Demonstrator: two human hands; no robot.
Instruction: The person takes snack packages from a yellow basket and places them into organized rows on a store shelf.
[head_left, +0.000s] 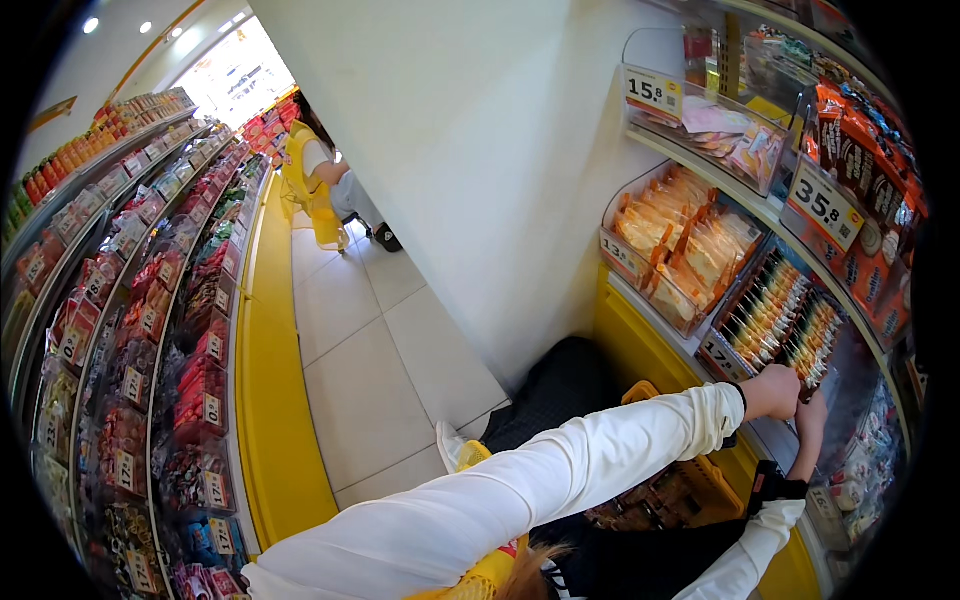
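My left hand (774, 391) and my right hand (811, 417) meet at the front end of a row of small wrapped snack packets (817, 337). Fingers of both hands are closed around the nearest packets, though the fingertips are partly hidden. Beside this row stands a second row of the same packets (771, 307), in a clear bin whose front carries a price tag (724, 358). Below my forearms, a yellow-orange basket (712, 487) holds brown-wrapped packets (649, 499).
To the left of the rows sits a clear bin of orange-and-clear packets (686, 240). An upper shelf edge (705, 169) curves above my hands. A white wall panel (450, 165) adjoins the shelving. Across the tiled aisle (375, 367) are stocked shelves (150, 322) and a seated person in a yellow vest (304, 169).
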